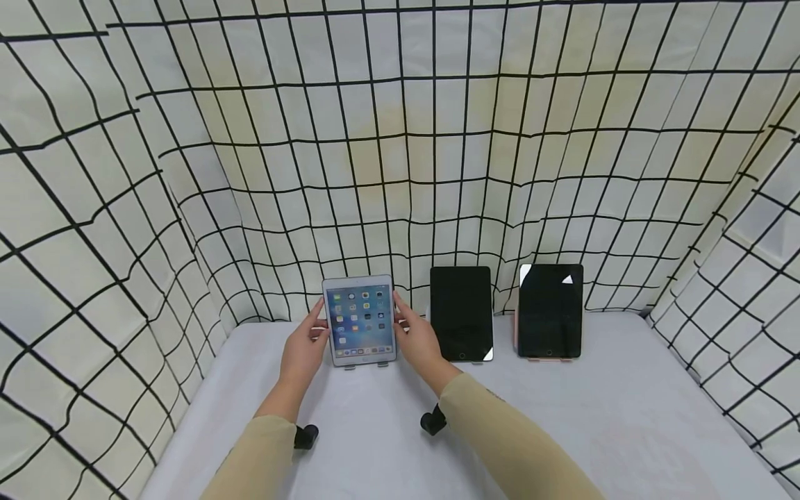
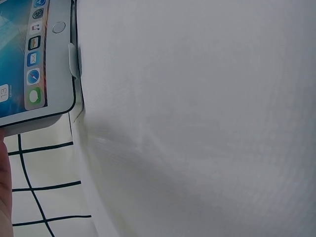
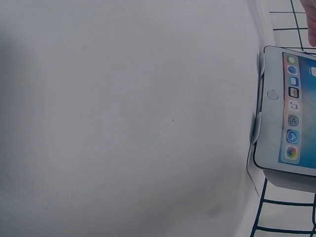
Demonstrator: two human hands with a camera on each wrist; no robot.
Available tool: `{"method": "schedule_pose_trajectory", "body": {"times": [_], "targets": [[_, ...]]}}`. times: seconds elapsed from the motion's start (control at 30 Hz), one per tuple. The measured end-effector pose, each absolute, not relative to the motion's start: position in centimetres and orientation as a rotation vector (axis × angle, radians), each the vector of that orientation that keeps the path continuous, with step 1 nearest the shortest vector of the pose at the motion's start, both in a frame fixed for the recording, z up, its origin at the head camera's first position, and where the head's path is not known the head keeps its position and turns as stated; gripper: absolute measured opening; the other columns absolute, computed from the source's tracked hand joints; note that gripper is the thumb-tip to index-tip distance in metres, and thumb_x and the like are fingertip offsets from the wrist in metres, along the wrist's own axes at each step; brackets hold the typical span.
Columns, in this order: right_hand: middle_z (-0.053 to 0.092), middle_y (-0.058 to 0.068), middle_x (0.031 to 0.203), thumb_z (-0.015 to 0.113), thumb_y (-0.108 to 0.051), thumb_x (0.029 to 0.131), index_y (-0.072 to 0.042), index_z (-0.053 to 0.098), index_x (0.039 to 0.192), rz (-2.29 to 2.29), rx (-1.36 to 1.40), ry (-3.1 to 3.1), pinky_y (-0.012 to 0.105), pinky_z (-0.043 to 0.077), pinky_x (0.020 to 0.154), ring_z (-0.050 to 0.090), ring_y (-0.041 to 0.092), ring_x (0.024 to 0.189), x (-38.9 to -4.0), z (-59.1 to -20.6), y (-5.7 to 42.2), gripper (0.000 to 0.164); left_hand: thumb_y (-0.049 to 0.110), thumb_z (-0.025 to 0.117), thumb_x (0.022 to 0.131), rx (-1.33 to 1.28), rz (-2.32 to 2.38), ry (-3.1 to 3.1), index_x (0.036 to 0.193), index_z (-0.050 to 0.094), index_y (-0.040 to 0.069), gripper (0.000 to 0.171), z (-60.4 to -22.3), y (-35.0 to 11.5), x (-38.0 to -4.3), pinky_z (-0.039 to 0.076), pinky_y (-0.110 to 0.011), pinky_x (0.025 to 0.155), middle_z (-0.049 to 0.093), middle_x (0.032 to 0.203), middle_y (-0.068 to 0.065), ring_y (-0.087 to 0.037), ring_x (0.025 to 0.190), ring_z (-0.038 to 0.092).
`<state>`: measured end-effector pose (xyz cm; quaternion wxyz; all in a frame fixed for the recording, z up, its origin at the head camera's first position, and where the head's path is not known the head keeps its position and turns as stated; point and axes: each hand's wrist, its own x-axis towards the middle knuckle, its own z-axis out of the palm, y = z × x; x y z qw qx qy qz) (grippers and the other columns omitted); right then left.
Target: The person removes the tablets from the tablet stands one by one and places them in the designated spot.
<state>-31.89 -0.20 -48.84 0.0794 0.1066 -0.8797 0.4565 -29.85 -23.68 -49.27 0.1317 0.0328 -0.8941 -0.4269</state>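
Note:
A white tablet (image 1: 360, 321) stands tilted back on a small stand (image 1: 350, 367), its lit screen showing rows of app icons. My left hand (image 1: 303, 351) holds its left edge, and part of that hand also shows at the lower left of the left wrist view. On the opposite side, my right hand (image 1: 420, 340) holds the right edge. Fingertips behind the tablet are hidden. In the right wrist view, the tablet's lower part (image 3: 271, 118) rests against two stand lips (image 3: 257, 127).
Two tablets with dark screens stand to the right: a nearer one (image 1: 461, 312) and a farther one (image 1: 550, 312) on a pinkish stand. White cloth covers the table (image 1: 375, 444). Black-gridded white curtains (image 1: 412, 160) enclose the back and sides.

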Motion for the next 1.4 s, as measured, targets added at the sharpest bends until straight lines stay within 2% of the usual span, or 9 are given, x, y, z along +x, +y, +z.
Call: {"method": "schedule_pose_trajectory", "body": {"times": [0.2, 0.57, 0.87, 1.07, 1.17, 1.4], "targets": [[0.067, -0.001, 0.119, 0.062, -0.012, 0.098, -0.047, 0.031, 0.152, 1.415, 0.277, -2.608, 0.031, 0.054, 0.081, 0.063, 0.015, 0.104, -31.9, -48.9, 0.0, 0.071, 0.015, 0.058, 0.101, 0.083, -1.283, -2.576, 0.154, 0.028, 0.043, 0.067, -49.2, -23.6, -29.6, 0.051, -0.04, 0.082, 0.061, 0.119, -0.004, -0.022, 0.109, 0.06], [0.066, -0.001, 0.115, 0.062, -0.012, 0.099, -0.049, 0.034, 0.15, 1.555, 0.322, -2.547, 0.029, 0.054, 0.079, 0.062, 0.015, 0.101, -31.5, -48.8, 0.5, 0.069, 0.012, 0.057, 0.101, 0.05, -1.326, -2.579, 0.156, 0.026, 0.04, 0.069, -48.2, -23.4, -28.7, 0.052, -0.041, 0.086, 0.06, 0.122, -0.007, -0.023, 0.11, 0.06], [0.065, -0.001, 0.113, 0.06, -0.01, 0.099, -0.042, 0.037, 0.151, 1.644, 0.333, -2.535, 0.03, 0.055, 0.077, 0.061, 0.015, 0.099, -31.0, -48.3, 1.6, 0.066, 0.009, 0.059, 0.1, 0.056, -1.459, -2.58, 0.155, 0.028, 0.043, 0.072, -47.7, -23.0, -27.9, 0.05, -0.04, 0.089, 0.059, 0.124, -0.008, -0.023, 0.113, 0.059], [0.065, 0.001, 0.115, 0.061, -0.009, 0.098, -0.039, 0.041, 0.151, 1.736, 0.334, -2.527, 0.032, 0.055, 0.079, 0.061, 0.016, 0.098, -30.6, -48.1, 2.3, 0.064, 0.007, 0.059, 0.099, 0.065, -1.548, -2.574, 0.156, 0.028, 0.038, 0.072, -47.3, -22.9, -27.4, 0.049, -0.044, 0.096, 0.058, 0.125, -0.01, -0.023, 0.116, 0.058], [0.064, 0.001, 0.114, 0.061, -0.01, 0.098, -0.042, 0.041, 0.149, 1.757, 0.321, -2.541, 0.031, 0.055, 0.079, 0.061, 0.015, 0.097, -30.3, -48.0, 2.5, 0.064, 0.007, 0.059, 0.099, 0.069, -1.574, -2.565, 0.156, 0.028, 0.037, 0.071, -47.1, -22.8, -27.1, 0.048, -0.045, 0.099, 0.058, 0.126, -0.011, -0.024, 0.117, 0.058], [0.063, 0.001, 0.112, 0.062, -0.01, 0.098, -0.042, 0.041, 0.149, 1.821, 0.313, -2.531, 0.031, 0.056, 0.08, 0.063, 0.015, 0.095, -29.6, -47.6, 3.1, 0.064, 0.006, 0.06, 0.099, 0.069, -1.617, -2.565, 0.154, 0.031, 0.042, 0.071, -46.9, -22.7, -26.6, 0.05, -0.043, 0.097, 0.058, 0.126, -0.011, -0.023, 0.114, 0.058]]}}
